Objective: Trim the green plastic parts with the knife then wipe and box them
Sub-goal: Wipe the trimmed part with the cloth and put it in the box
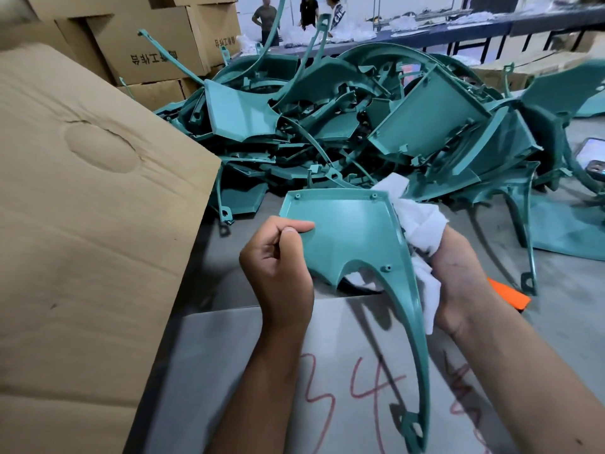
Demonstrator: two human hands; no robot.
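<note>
Left of the held green part (353, 237) stands one large cardboard flap (82, 224), cut off by the frame edge. The left hand (278, 263) pinches the part's left edge, thumb on top, the other fingers curled under. The part is held above the grey table (229, 355), its long curved leg reaching toward the camera. At its right edge the right hand (458, 276) grips one white cloth (422, 224); its fingertips are hidden behind the cloth and the part. Behind lies a pile of green parts (376, 126), too tangled to count. Right of the hand, one orange object (510, 294) shows only partly.
</note>
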